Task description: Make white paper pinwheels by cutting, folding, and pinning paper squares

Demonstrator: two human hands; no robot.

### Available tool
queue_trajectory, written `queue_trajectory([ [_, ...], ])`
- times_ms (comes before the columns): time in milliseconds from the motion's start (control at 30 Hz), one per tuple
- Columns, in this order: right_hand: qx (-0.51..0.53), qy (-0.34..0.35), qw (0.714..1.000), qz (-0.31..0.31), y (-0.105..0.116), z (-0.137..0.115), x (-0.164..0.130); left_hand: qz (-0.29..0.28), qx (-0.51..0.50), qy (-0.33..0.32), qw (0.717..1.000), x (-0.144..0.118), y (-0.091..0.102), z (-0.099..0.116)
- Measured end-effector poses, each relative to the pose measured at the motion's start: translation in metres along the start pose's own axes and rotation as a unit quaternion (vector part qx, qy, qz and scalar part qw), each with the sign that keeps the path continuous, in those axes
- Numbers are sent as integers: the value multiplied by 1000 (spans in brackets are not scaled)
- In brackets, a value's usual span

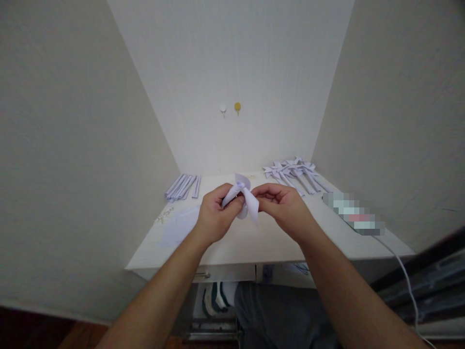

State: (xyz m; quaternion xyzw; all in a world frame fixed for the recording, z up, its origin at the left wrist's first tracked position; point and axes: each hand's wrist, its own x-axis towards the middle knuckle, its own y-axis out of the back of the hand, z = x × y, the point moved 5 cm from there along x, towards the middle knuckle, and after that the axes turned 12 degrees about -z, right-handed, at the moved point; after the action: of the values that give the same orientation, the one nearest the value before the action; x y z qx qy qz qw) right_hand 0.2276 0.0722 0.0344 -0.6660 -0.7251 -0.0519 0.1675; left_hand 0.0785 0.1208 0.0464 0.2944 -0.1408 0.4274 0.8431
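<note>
Above the middle of the white desk, I hold a white paper pinwheel [251,207] with curled blades. My left hand [216,218] is closed around it, its thumb pressed near the centre of the blades. At the pinwheel's right side, my right hand [285,206] has its fingers drawn together in a pinch at the edge of a blade. Its fingertips are partly hidden, so a small part between them cannot be made out. Flat white paper pieces [181,224] lie on the desk beside my left wrist, with small pale bits [165,214] further left.
Several rolled paper sticks [184,186] lie at the back left. Several pinwheels on paper sticks [292,170] are heaped at the back right. A blurred-out long object [352,213] with a white cable [407,276] sits at the right. Walls enclose the desk [232,249] on three sides.
</note>
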Motion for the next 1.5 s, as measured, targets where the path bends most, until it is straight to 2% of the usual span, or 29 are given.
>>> queue_trajectory([
  [200, -27, 1, 1000, 6, -22, 3, -32, -28, 14, 23, 999, -36, 5, 26],
  [400, -161, 4, 987, 8, -31, 7, -50, -60, 53, 77, 994, -59, 7, 32],
  [633, -74, 24, 997, 16, -37, 4, -66, -68, 15, 80, 994, -68, -3, 55],
  [833, 0, 76, 997, -3, -34, -4, -73, -75, 75, 28, 994, -68, -10, 78],
  [1100, 28, 87, 995, -24, -32, -4, -79, -72, 84, -3, 994, -68, -12, 85],
  [1233, 43, 76, 996, -19, -34, -11, -82, -72, 80, -59, 992, -71, -9, 88],
  [1500, 67, 110, 992, 16, -42, -40, -99, -6, 126, -178, 976, -81, -8, 87],
])
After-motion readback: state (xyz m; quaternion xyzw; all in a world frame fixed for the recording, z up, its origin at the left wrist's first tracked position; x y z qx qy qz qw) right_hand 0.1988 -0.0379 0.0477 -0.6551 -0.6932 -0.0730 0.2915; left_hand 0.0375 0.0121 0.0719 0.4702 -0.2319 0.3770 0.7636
